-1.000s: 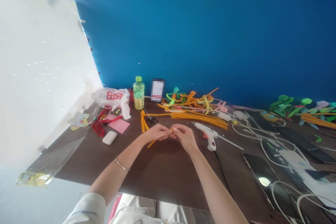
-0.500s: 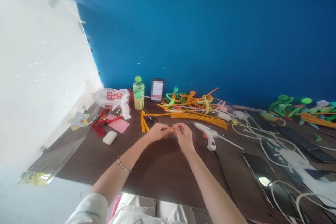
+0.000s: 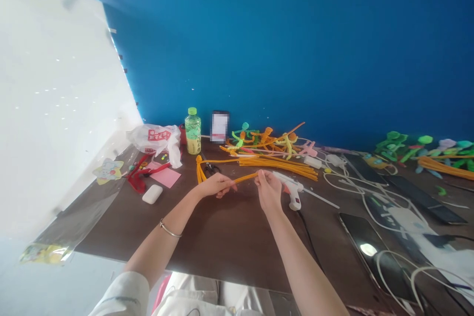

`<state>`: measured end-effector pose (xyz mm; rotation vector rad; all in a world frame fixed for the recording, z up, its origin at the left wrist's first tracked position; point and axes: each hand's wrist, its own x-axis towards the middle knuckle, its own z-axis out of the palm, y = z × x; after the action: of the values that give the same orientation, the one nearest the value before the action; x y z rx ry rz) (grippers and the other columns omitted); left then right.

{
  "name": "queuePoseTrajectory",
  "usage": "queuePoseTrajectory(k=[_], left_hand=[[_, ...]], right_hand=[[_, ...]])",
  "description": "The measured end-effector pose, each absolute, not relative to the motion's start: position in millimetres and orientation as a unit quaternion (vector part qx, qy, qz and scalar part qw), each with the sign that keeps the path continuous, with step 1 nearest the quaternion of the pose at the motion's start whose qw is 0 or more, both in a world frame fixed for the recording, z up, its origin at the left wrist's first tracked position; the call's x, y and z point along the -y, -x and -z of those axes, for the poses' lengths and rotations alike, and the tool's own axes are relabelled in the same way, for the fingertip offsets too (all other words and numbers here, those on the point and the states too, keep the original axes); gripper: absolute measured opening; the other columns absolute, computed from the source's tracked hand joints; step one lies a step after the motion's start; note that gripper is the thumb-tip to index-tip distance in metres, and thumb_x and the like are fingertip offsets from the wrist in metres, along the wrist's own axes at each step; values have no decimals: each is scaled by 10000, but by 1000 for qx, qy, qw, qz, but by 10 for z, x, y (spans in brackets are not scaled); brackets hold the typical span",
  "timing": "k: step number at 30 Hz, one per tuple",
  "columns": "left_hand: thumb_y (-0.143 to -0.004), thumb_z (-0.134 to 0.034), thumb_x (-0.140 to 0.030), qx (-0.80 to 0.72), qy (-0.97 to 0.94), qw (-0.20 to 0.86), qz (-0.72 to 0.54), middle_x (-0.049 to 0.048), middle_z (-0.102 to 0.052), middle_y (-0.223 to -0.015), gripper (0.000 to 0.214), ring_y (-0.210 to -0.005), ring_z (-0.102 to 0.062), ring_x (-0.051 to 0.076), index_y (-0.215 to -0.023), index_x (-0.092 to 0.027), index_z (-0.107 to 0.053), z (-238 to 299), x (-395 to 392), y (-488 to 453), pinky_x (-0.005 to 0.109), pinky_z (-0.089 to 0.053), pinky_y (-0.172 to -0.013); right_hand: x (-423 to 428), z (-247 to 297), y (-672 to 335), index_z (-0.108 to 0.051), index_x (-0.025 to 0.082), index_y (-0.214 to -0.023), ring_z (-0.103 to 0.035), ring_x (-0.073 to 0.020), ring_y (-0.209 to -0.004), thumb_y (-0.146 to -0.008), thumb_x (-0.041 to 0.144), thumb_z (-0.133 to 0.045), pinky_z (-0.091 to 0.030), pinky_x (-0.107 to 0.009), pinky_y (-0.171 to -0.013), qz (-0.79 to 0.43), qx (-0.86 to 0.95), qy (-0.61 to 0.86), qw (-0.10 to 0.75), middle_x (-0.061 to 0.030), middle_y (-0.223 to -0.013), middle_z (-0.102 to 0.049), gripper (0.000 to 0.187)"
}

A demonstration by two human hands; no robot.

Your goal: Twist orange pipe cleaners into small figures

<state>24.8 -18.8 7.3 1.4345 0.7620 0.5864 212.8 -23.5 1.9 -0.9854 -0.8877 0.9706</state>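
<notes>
Gripping an orange pipe cleaner (image 3: 245,177), the left hand (image 3: 215,185) and right hand (image 3: 267,190) close around its two ends at the frame's centre, above the dark table (image 3: 222,237). A white glue gun (image 3: 294,191) lies just beside the right hand.

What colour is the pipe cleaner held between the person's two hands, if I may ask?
The pipe cleaner is orange, and it shows best in the head view.

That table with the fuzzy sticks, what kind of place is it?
It looks like a craft workspace. The orange pipe cleaners, the white glue gun and the twisted pipe-cleaner figures show that people make things here.
</notes>
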Motion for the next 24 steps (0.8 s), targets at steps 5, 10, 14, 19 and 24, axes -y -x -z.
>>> queuePoseTrajectory(k=[5, 10, 14, 19, 24], left_hand=[[-739, -555, -472, -361, -602, 649, -292, 6, -561, -583, 395, -411, -457, 52, -824, -97, -646, -56, 157, -195, 195, -366, -432], [-731, -589, -443, -364, -538, 654, -389, -4, -535, -478, 354, -433, -495, 67, -726, -93, -646, -15, 115, -174, 214, -445, -517], [-711, -663, -293, -312, -333, 718, -526, 72, -668, -845, 278, -632, -578, 63, -922, -116, -625, -44, 190, -353, 250, -490, -738], [-733, -643, -312, -273, -285, 801, -451, 115, -654, -936, 277, -746, -609, 109, -909, -97, -640, -46, 377, -671, 311, -458, -842], [-746, -621, -357, -227, -257, 800, -493, 70, -643, -898, 284, -812, -605, 120, -937, -147, -629, 24, 411, -757, 263, -443, -803]], right_hand=[[214, -5, -2152, -536, 171, -688, -419, -67, -499, -659, 457, -667, -339, -228, -505, -401, 399, 438, 699, 56, -535, -474, 316], [207, -5, -2154, -521, 172, -701, -438, -72, -494, -669, 474, -650, -361, -232, -515, -366, 404, 445, 710, 59, -534, -484, 330], [253, -59, -2151, -534, 173, -759, -510, -99, -539, -703, 471, -616, -422, -262, -576, -296, 380, 479, 734, 32, -593, -549, 314], [408, -106, -2042, -577, 177, -790, -571, -152, -621, -784, 424, -529, -464, -317, -662, -166, 500, 535, 661, -31, -684, -613, 252], [534, -62, -1861, -622, 232, -745, -574, -206, -872, -820, 303, -499, -450, -377, -818, -64, 684, 478, 547, -73, -881, -621, 160]])
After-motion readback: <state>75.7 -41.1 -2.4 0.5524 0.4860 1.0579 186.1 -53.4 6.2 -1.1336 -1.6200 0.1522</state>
